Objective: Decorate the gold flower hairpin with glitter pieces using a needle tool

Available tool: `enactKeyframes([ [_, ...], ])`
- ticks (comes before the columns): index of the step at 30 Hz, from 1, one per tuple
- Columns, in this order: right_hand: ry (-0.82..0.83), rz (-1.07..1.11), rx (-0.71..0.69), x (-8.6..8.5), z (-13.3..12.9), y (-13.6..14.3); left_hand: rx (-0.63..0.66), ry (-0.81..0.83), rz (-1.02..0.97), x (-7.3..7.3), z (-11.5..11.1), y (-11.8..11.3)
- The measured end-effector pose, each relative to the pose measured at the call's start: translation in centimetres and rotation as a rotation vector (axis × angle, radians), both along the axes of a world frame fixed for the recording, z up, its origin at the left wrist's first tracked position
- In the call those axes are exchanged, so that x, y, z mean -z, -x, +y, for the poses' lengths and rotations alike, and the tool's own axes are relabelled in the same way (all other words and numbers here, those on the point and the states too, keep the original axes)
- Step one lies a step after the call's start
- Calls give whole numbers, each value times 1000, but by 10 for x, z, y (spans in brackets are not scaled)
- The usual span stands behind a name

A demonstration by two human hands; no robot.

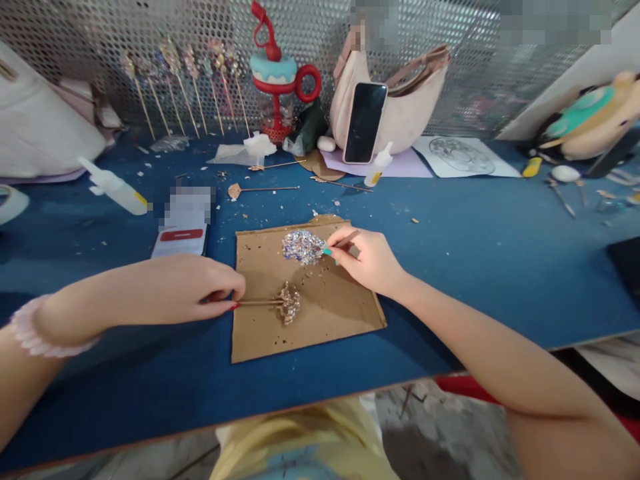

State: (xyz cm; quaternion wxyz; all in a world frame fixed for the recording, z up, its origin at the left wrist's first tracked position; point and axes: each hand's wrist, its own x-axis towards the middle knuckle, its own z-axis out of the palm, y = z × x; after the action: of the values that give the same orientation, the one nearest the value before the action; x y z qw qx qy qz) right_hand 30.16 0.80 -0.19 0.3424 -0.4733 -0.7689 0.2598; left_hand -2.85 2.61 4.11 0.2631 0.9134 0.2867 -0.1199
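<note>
My left hand (215, 290) is closed around the shaft of a hairpin-like metal stick ornament (289, 303). Its gold, fan-shaped head points right, over a cardboard sheet (260, 340). My right hand (367, 257) pinches a thin brownish stick-like tool (349, 237), whose exact kind I cannot make out. The fingertips are at the right edge of a heap of small glittering silver and blue pieces (303, 247) on the cardboard. Fingers hide the tool's tip and whatever it may touch. A few tiny bits lie scattered between the heap and the ornament.
Behind the cardboard lie a gold stick ornament (235, 191) and glue bottles (120, 191) (379, 165). A phone (179, 233) lies left; another phone (366, 123) leans on a pink bag (415, 100). Several decorated sticks (193, 73) and a red-blue cup (274, 73) stand at the back.
</note>
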Motion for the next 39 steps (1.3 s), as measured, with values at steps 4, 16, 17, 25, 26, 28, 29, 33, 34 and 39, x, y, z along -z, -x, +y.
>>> enactKeyframes([
  [4, -2, -29, -9, -2, -1, 0, 35, -47, -71, 4, -2, -2],
  [16, 5, -8, -37, 0, -1, 3, 301, -469, -225, 21, -19, -19],
  [17, 5, -7, -37, -1, -2, 3, 310, -486, -227, 22, -20, -20],
  [25, -3, 24, -12, -4, 2, -1, 374, -598, -281, 31, -16, -21],
  [26, -8, 26, -14, -3, 3, -2, 382, -612, -287, 32, -16, -21],
  [28, -13, 25, -18, -2, 3, -3, 399, -634, -293, 33, -16, -21],
  [29, -12, 25, -21, -2, 3, -3, 405, -643, -295, 34, -16, -21],
  [33, -1, 19, -67, -1, 1, -2, 413, -670, -289, 34, -19, -23],
  [34, -5, 15, -79, -1, 1, -2, 413, -674, -286, 34, -20, -24],
  [39, -25, -15, -64, 2, 2, -3, 404, -689, -312, 38, -19, -25],
])
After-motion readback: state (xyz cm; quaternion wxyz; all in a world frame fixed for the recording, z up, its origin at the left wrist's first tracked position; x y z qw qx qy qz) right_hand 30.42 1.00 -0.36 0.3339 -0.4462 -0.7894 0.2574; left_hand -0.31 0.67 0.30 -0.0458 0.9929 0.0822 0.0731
